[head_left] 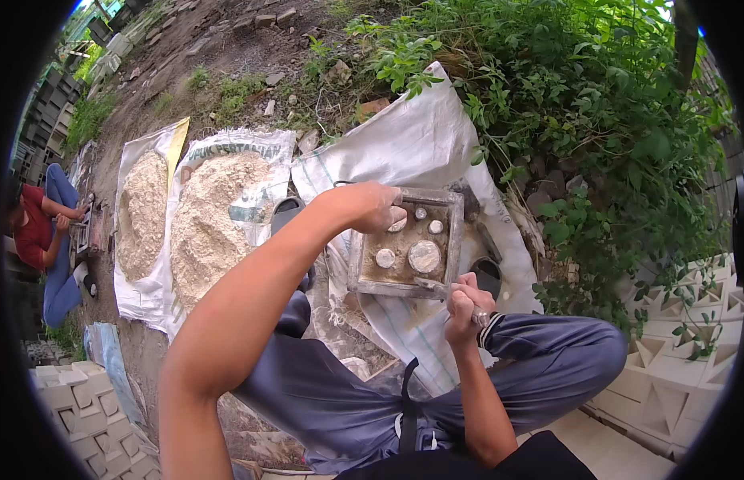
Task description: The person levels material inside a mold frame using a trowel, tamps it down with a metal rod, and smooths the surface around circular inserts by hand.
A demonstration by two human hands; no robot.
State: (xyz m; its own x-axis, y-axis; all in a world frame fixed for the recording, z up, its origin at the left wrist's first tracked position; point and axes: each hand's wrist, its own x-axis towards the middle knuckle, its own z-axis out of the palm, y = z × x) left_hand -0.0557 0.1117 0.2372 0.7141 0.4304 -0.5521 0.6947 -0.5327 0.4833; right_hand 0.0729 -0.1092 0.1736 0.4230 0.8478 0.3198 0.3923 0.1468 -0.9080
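Square frame (454, 240), one, on a white woven sheet (420, 132) in front of your bent legs. Your right hand (470, 304): clasped round a slim tool (432, 284), its tip at the near rim. Your left hand (378, 206): fingers curled at the far left corner; whether they grip, you cannot tell from here. Progress, as judged: brown fill (404, 274) laid in, five round discs seated, one large disc (424, 256) among them; what remains is not shown. Obstruction: your left hand partly covers one disc. Beyond: two heaps of pale powder (216, 192) on sacks, leafy plants (564, 88) opposite, pale blocks (668, 344) to the right, a seated co-worker (32, 228) far left.
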